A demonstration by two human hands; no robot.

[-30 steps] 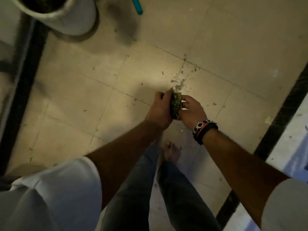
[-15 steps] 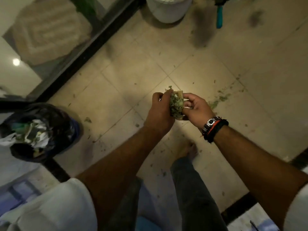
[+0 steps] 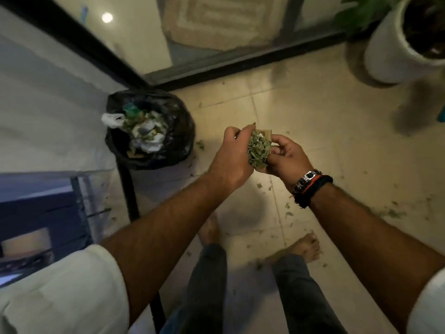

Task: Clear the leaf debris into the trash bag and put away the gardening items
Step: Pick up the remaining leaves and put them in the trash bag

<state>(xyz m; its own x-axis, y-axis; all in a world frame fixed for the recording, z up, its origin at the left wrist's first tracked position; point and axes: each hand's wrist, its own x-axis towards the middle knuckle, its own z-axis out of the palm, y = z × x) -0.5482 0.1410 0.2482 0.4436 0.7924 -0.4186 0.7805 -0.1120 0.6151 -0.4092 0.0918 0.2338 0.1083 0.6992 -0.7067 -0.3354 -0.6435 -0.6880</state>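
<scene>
One clump of green leaf debris (image 3: 258, 150), pressed between two hands above the floor, with a scrap of brown cardboard (image 3: 264, 134) showing behind and under it. Left hand (image 3: 232, 157) curled against the clump's left side, fingers bent over the top edge. Right hand (image 3: 287, 157) cupped on the right side, fingers curled round the cardboard and leaves; several bracelets (image 3: 310, 186) on that wrist. Clump held well right of one black trash bag (image 3: 150, 130), not over it. Bag open-mouthed, standing on the floor by the corner of a dark door frame (image 3: 216, 68), already holding crumpled white paper, leaves and something green. Many small leaf bits (image 3: 390, 212) scattered over the beige tiled floor (image 3: 337, 131), thickest at right. Two bare feet (image 3: 304, 247) below the hands. One white planter (image 3: 395, 47) with a green plant at upper right. Glass door behind, with a mat (image 3: 216, 20) visible through it.
</scene>
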